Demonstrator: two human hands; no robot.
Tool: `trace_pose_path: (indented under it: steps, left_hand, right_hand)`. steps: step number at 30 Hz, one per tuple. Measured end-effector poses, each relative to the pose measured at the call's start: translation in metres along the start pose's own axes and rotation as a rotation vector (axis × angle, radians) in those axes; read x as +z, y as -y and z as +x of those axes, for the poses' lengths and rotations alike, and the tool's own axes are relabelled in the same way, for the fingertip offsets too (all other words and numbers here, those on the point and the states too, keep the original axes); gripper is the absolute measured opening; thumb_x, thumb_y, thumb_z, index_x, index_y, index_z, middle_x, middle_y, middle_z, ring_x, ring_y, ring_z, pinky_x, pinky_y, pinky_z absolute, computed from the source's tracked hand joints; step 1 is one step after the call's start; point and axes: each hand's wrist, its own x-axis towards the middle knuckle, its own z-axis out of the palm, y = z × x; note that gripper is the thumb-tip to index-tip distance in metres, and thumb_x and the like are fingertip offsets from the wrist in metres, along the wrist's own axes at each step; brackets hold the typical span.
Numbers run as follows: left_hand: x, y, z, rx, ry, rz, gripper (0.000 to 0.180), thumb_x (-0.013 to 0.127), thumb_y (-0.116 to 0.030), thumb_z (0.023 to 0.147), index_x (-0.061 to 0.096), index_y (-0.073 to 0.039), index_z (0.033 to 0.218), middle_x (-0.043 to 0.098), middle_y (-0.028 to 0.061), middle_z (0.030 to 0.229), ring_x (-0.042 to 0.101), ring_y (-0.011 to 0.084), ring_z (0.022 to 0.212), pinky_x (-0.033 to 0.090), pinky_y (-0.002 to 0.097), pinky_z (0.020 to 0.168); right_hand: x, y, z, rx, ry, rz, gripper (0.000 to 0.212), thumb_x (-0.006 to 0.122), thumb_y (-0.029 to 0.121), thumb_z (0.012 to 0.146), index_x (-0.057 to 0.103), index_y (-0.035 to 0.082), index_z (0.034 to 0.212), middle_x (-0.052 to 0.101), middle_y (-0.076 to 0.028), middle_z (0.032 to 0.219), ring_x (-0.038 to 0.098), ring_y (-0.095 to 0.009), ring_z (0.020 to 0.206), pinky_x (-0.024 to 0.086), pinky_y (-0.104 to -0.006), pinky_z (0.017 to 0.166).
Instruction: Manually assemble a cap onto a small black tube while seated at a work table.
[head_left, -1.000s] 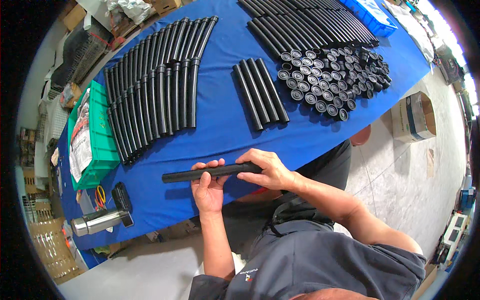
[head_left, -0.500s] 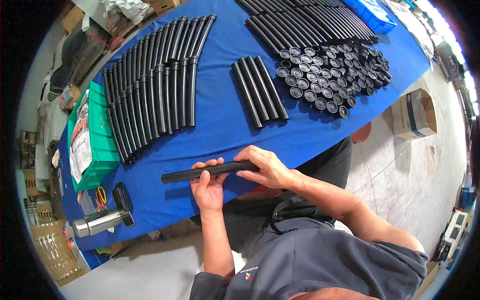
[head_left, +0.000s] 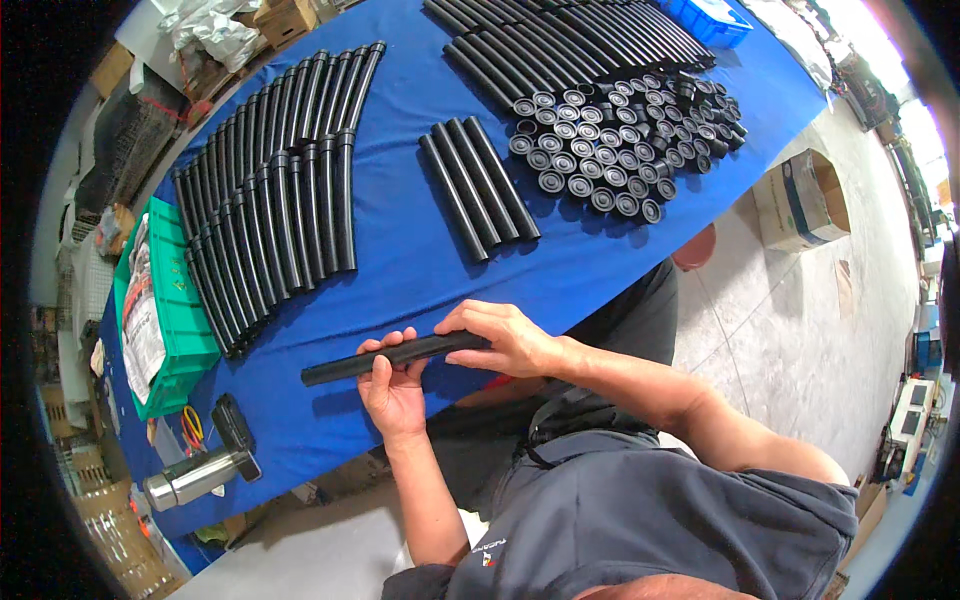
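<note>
A black plastic tube [head_left: 345,368] is held level above the near edge of the blue cloth. My left hand [head_left: 395,392] supports it from below, thumb and fingers closed around its middle. At the tube's right end, my right hand [head_left: 505,338] grips with fingers curled over it, and that end is hidden by the fingers. Beyond my hands lie a few bare black tubes [head_left: 480,190] side by side. To their right spreads a cluster of round black caps [head_left: 600,150]. Rows of capped black tubes [head_left: 270,190] lie at the left.
A green crate [head_left: 185,320] stands at the table's left edge. Close to it are a steel flask [head_left: 195,478] and yellow-handled tool [head_left: 192,425]. More tubes [head_left: 580,45] and a blue tray [head_left: 710,22] occupy the far side. A cardboard box [head_left: 800,205] sits on the floor at right.
The whole view has shifted, so table items appear further left. Both hands keep hold of the tube, which tilts slightly more, its right end higher in the picture.
</note>
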Motion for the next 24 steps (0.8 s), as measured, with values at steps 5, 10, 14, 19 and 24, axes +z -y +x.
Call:
trace_pose_path:
  steps: [5,10,14,19,24]
  left_hand:
    - [-0.001,0.001,0.001,0.013,-0.045,-0.007,0.025,0.063,-0.009,0.092,0.055,-0.005,0.115,0.063,0.0218,0.115,0.059,0.0371,0.115,0.055,0.0557,0.091]
    - [-0.006,0.002,0.000,0.085,-0.031,-0.100,0.024,0.058,-0.013,0.096,0.056,-0.008,0.119,0.060,0.0193,0.125,0.052,0.0347,0.126,0.048,0.0545,0.102]
    - [-0.015,-0.008,0.001,0.092,-0.027,-0.260,0.027,0.055,-0.013,0.097,0.055,-0.007,0.123,0.058,0.0190,0.129,0.049,0.0341,0.129,0.043,0.0525,0.108]
    - [-0.024,-0.024,0.002,0.149,-0.036,-0.207,0.028,0.054,-0.011,0.098,0.055,-0.004,0.125,0.055,0.0202,0.133,0.044,0.0354,0.132,0.038,0.0515,0.112]
    - [-0.028,-0.025,0.000,0.115,-0.009,-0.149,0.026,0.052,-0.007,0.098,0.056,-0.001,0.123,0.048,0.0210,0.139,0.038,0.0361,0.137,0.037,0.0516,0.114]
  right_hand:
    - [-0.005,-0.002,0.009,0.085,0.081,0.041,0.034,0.072,0.017,0.080,0.059,0.000,0.107,0.062,-0.016,0.089,0.062,-0.033,0.083,0.049,-0.0404,0.072]
    - [-0.007,-0.013,0.038,0.096,0.159,0.133,0.035,0.072,0.021,0.081,0.059,0.001,0.106,0.062,-0.014,0.083,0.062,-0.031,0.076,0.048,-0.0398,0.067]
    - [0.002,-0.017,0.066,-0.044,0.240,0.126,0.033,0.071,0.021,0.082,0.058,0.002,0.106,0.062,-0.014,0.083,0.061,-0.031,0.073,0.047,-0.0403,0.066]
    - [0.015,-0.033,0.080,-0.128,0.288,0.168,0.031,0.069,0.022,0.082,0.059,0.001,0.102,0.061,-0.015,0.081,0.061,-0.033,0.073,0.047,-0.0415,0.065]
    - [0.011,-0.042,0.076,-0.014,0.297,0.223,0.032,0.070,0.023,0.082,0.059,0.001,0.103,0.061,-0.016,0.079,0.063,-0.034,0.075,0.047,-0.0425,0.067]
